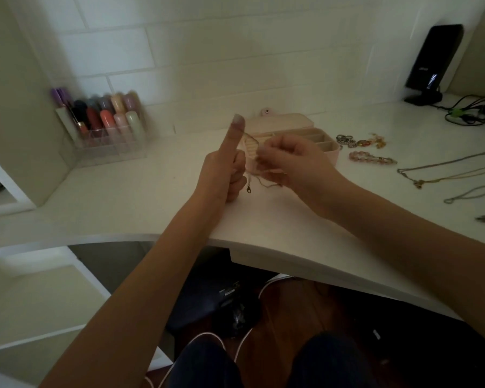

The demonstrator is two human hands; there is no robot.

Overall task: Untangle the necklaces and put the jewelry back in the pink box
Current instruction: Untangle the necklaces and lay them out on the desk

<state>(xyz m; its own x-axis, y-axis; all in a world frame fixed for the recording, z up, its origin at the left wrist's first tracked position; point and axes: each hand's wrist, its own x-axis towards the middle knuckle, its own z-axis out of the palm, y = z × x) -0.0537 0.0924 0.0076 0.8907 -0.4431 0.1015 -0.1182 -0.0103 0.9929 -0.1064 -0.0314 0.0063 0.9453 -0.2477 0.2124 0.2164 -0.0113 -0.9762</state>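
- Far left, the clear organiser (107, 130) of lipsticks sits against the wall, well apart from your work.
- Your left hand (224, 169) is raised above the desk (123, 191) with its first finger straight up and the other fingers curled; the fine chain (249, 163) runs from that finger down past the curled ones, its clasp (248, 189) dangling free below.
- Your right hand (294, 163) sits just beside it, fingertips pinched on the same chain — the two hands close together, the tangle strung between them.
- Treat the chain as very light, limp and probably easy to kink; take hold next to the knot, not at the clasp.
- The pink box (297, 135) lies open just behind your hands.
- To the right lie bracelets (371, 158) and loose necklaces (443, 172) — still outside the box.
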